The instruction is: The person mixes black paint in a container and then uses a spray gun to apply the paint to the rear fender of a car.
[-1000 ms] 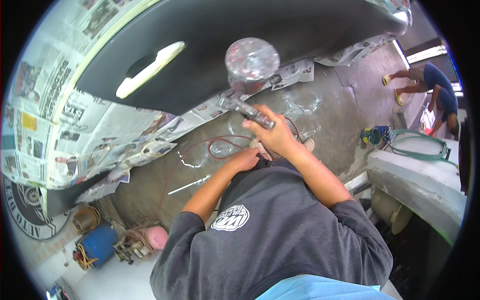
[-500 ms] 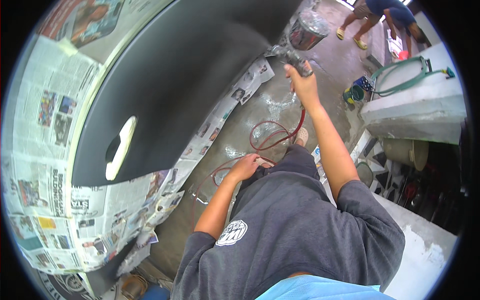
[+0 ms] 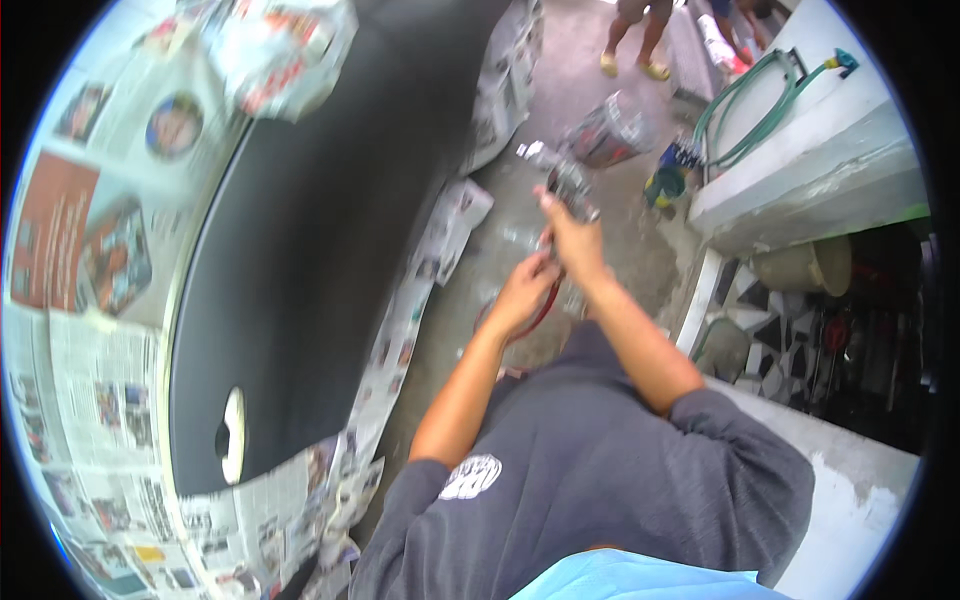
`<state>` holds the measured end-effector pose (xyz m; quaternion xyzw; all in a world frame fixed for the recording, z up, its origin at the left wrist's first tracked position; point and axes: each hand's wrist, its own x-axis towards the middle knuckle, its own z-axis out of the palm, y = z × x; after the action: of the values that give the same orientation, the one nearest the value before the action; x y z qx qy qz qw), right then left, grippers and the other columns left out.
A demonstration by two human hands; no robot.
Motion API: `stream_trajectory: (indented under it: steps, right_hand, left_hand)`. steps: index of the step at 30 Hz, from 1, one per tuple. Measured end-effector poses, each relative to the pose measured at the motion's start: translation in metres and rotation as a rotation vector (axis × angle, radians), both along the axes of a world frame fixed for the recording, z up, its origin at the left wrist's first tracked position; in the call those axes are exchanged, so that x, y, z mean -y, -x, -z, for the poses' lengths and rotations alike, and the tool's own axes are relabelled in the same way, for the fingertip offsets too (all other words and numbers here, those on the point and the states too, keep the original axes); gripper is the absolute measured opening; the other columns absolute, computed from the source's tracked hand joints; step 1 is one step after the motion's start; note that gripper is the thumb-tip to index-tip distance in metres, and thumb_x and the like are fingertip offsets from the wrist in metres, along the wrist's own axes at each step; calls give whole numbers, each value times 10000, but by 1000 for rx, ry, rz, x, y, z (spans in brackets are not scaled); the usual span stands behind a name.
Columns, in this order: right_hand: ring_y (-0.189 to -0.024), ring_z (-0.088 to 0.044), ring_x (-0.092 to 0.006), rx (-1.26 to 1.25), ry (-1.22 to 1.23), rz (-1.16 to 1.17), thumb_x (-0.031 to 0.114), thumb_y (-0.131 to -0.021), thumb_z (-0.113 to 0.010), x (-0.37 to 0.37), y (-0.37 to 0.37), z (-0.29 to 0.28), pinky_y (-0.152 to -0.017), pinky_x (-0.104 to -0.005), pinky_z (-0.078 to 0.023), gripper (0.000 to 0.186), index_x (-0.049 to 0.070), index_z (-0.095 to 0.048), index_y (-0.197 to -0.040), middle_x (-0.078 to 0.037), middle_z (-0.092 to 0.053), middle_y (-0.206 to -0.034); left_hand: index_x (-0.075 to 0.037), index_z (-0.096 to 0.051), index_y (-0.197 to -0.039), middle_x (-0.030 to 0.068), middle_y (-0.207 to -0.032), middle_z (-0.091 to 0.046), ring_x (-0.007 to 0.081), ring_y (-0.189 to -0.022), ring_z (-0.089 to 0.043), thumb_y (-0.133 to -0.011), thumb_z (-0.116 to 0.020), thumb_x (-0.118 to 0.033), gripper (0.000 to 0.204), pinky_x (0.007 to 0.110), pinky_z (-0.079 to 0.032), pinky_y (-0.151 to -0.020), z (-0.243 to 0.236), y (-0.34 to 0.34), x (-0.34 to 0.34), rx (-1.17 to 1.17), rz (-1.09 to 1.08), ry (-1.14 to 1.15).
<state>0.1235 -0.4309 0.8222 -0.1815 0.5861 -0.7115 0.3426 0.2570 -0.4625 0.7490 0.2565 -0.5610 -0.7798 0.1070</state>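
My right hand (image 3: 576,243) is closed around the grip of a spray gun (image 3: 570,188), in front of my body and right of a dark car door panel (image 3: 320,240). Close below it, my left hand (image 3: 525,292) has its fingers closed at the foot of the gun, where a red hose (image 3: 548,310) hangs down. The exact hold of those fingers is partly hidden. No spray mist shows at the nozzle. Pale masking tape covers the door handle (image 3: 234,435), and newspaper (image 3: 95,385) surrounds the dark panel.
A plastic-lined bucket (image 3: 608,132) stands on the concrete floor ahead. Right of it are a small green pot (image 3: 664,186) and a coiled green hose (image 3: 750,110) on a ledge. A person in yellow slippers (image 3: 655,71) stands beyond. Crumpled plastic (image 3: 285,55) covers the upper left.
My left hand has risen from beside my thigh to the foot of the spray gun. The gun has come back from the panel, and its mist is gone. My view has shifted.
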Motion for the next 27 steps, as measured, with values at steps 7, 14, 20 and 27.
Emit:
stream_trajectory:
  steps: [7,14,20,27]
  right_hand:
    - [-524,-532,-52,28,-13,-94,289,-984,-713,19,138,15,-446,-244,-420,274,47,-691,-1111,10,-658,-782]
    - [-476,-507,-58,41,-11,-130,319,-1004,-681,63,262,26,-419,-251,-392,278,43,-652,-1019,9,-634,-731]
    - [-483,-518,-62,-106,28,-58,308,-1042,-611,113,335,31,-424,-236,-389,278,34,-656,-1030,-48,-719,-905]
    - [-556,-610,-119,-515,-106,-167,265,-946,-751,177,422,85,-520,-273,-479,341,51,-640,-1188,-58,-723,-952]
  left_hand:
    - [-83,-550,-1383,9,-1249,-646,124,-1135,-614,-1059,-568,-251,365,319,-495,-959,27,137,12,-83,-184,-265]
    - [-90,-518,-1433,6,-1303,-612,108,-1152,-587,-1075,-545,-271,402,315,-501,-939,28,275,33,-87,-319,-310]
    - [-41,-471,-1486,78,-1411,-565,174,-1257,-546,-1065,-555,-312,508,343,-478,-1002,69,332,65,-51,-252,-117]
    - [-26,-555,-1410,234,-1388,-572,385,-1286,-555,-981,-610,-436,596,446,-455,-1059,181,273,37,659,-98,323]
